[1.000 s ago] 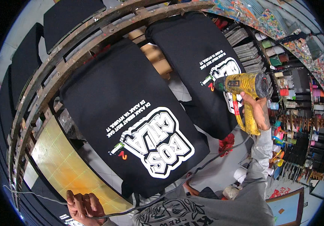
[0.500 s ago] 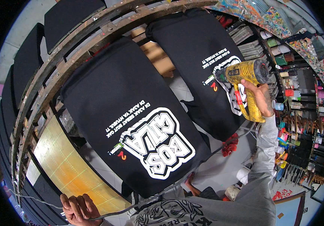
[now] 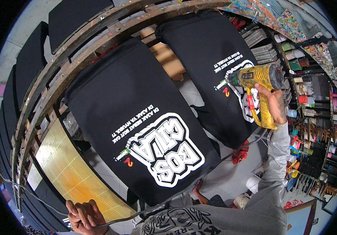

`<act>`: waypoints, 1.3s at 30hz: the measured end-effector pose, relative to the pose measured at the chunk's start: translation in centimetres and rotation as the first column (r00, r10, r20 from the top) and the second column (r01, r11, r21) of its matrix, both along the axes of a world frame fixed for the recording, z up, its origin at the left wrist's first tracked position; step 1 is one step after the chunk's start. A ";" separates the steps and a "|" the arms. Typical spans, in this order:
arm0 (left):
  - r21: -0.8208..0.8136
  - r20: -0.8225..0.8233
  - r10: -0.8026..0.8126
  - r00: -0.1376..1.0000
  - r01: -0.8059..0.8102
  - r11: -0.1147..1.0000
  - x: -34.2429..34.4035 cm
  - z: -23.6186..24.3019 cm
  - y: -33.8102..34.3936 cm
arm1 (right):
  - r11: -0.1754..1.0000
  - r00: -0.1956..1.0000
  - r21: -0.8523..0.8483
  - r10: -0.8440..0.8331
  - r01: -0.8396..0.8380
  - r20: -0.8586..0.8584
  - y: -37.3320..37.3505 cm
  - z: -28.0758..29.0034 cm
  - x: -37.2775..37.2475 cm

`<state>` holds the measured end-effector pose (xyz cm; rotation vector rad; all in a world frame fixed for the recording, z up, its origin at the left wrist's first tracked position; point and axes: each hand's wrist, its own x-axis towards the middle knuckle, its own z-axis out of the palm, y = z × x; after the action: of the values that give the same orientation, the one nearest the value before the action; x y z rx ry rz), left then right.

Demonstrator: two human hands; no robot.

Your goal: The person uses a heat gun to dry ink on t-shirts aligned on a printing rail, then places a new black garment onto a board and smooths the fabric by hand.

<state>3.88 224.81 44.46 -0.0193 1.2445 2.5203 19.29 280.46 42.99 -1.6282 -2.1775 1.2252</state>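
In my right hand (image 3: pixel 273 102) is a yellow heat gun (image 3: pixel 259 78), its grip wrapped by my fingers. The nozzle points left over the print on the farther black T-shirt (image 3: pixel 199 51), which is stretched on a board; whether it touches the cloth I cannot tell. A nearer black T-shirt (image 3: pixel 113 86) with a white block-letter print (image 3: pixel 178 152) lies on the board in front of me. At the lower left my left hand (image 3: pixel 85 216) is closed around a dark power cord (image 3: pixel 149 210), which runs across to the heat gun.
A curved, paint-specked metal rail (image 3: pixel 66 74) passes along the far side of the boards. Left of the nearer shirt lies a bare yellowish board (image 3: pixel 72 168). Racks of paint containers (image 3: pixel 305 98) stand at right. A red cloth (image 3: pixel 240 152) hangs below the farther shirt.
The view has shifted slightly, so the shirts appear a little farther right. Both hands keep their hold on the heat gun and the cord; the cord's left end sits higher.
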 end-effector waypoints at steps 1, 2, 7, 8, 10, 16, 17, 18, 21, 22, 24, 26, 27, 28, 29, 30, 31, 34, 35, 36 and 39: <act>-0.008 0.001 0.004 1.000 -0.004 1.000 -0.1 -0.1 0.0 | 1.000 1.000 0.024 -0.002 0.002 0.009 -0.1 0.1 0.0; -0.017 0.002 0.009 1.000 -0.009 1.000 -0.2 -0.1 -0.1 | 1.000 1.000 -0.011 0.001 -0.001 0.016 -0.1 0.3 0.0; -0.004 0.027 -0.004 1.000 0.004 1.000 -0.5 -0.4 0.6 | 1.000 0.998 0.027 -0.004 0.006 -0.064 -0.6 0.4 0.2; 0.002 0.043 0.015 0.999 -0.015 1.000 -0.4 -0.5 0.7 | 1.000 0.996 -0.005 0.012 -0.013 -0.086 -0.8 0.4 0.2; 0.059 0.064 -0.103 0.993 0.099 0.993 -1.2 -0.6 1.1 | 0.999 0.991 -0.019 0.026 -0.029 -0.128 -0.7 0.8 0.5; 0.197 0.198 -0.176 0.964 0.137 0.971 -1.8 0.4 2.8 | 0.989 0.977 0.061 0.141 -0.133 -0.161 0.3 0.5 1.3; 0.076 0.225 -0.034 0.974 0.017 0.997 -1.6 0.8 3.0 | 0.987 0.972 0.103 0.141 -0.123 -0.190 0.5 -0.2 1.6; 0.113 0.207 -0.086 0.975 0.063 0.992 -2.1 0.9 3.2 | 0.983 0.965 0.141 0.145 -0.116 -0.217 0.5 -0.8 1.8; 0.077 0.187 -0.046 0.981 0.032 0.996 -2.4 1.2 3.9 | 0.978 0.966 0.131 0.183 -0.161 -0.180 0.9 -0.5 2.2; 0.060 0.185 -0.039 0.982 0.028 0.998 -2.4 1.2 4.1 | 0.975 0.963 0.113 0.207 -0.189 -0.173 1.1 -0.4 2.4; 0.036 0.180 -0.043 0.983 0.037 0.999 -2.7 1.2 4.5 | 0.967 0.964 0.182 0.211 -0.181 -0.160 1.3 -1.0 2.5; 0.023 0.176 -0.065 0.982 0.062 0.998 -2.7 0.8 4.8 | 0.967 0.971 0.190 0.198 -0.171 -0.130 1.0 -0.6 2.3; -0.029 0.131 -0.067 0.989 0.071 0.997 -2.7 0.6 5.3 | 0.963 0.970 0.188 0.215 -0.191 -0.117 1.0 -0.4 2.4; -0.056 0.140 -0.050 0.989 0.059 0.997 -2.5 0.7 5.7 | 0.959 0.967 0.187 0.234 -0.212 -0.103 1.1 -0.3 2.4; -0.083 0.149 -0.032 0.988 0.045 0.995 -2.3 0.7 6.2 | 0.955 0.963 0.185 0.253 -0.233 -0.089 1.1 -0.2 2.4; -0.108 0.157 -0.016 0.988 0.033 0.994 -2.3 0.8 6.7 | 0.952 0.962 0.221 0.243 -0.212 -0.123 0.9 -0.2 2.5; -0.075 0.166 -0.063 0.984 0.076 0.994 -2.4 0.7 6.7 | 0.948 0.959 0.257 0.235 -0.190 -0.158 0.5 -0.1 2.4; -0.004 0.175 -0.122 0.977 0.125 0.992 -2.6 0.6 6.7 | 0.944 0.958 0.279 0.229 -0.175 -0.175 0.2 0.3 2.6; -0.001 0.165 -0.135 0.977 0.137 0.991 -2.7 0.6 6.8 | 0.945 0.959 0.273 0.231 -0.180 -0.167 0.3 0.4 2.7; 0.005 0.156 -0.150 0.976 0.151 0.989 -2.7 0.5 6.9 | 0.947 0.953 0.270 0.231 -0.174 -0.196 0.3 0.3 2.8; -0.014 0.170 -0.124 0.978 0.128 0.992 -2.5 0.6 7.0 | 0.949 0.942 0.268 0.231 -0.164 -0.245 0.3 -0.2 3.0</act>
<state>1.36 231.80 45.11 -0.1517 1.1714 2.3411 22.29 280.79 42.83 -1.0946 -2.2485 1.0992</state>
